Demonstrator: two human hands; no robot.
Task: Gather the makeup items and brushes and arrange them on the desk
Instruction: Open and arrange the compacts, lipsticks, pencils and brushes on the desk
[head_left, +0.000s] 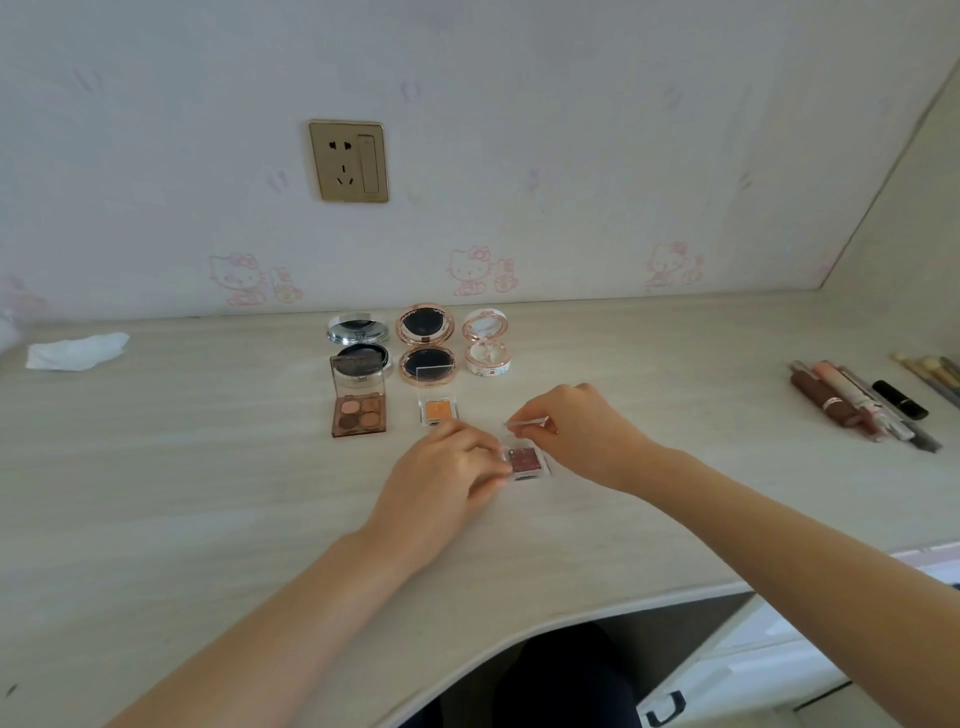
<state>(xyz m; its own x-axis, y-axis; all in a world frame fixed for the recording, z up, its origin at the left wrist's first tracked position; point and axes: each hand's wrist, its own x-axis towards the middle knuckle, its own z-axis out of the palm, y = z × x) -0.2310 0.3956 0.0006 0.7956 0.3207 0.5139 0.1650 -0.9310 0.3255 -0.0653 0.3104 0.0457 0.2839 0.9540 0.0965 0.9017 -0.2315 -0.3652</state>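
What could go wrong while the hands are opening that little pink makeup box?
1. The right hand pinches the clear lid of the small square pink eyeshadow pot; the thin lid might snap or slip.
2. The left hand holds its base; if it tips, powder could spill on the pale wooden desk.
3. The open orange eyeshadow pot sits close behind and could get bumped.

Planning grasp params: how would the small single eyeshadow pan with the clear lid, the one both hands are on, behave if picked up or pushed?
The small eyeshadow pan looks like thin, hard plastic, so probably stiff and light. Flat and square, it should slide on the smooth desk rather than roll. The right hand holds its clear lid raised, so the lid may flap, and the exposed powder is likely fragile. The left hand steadies the base.
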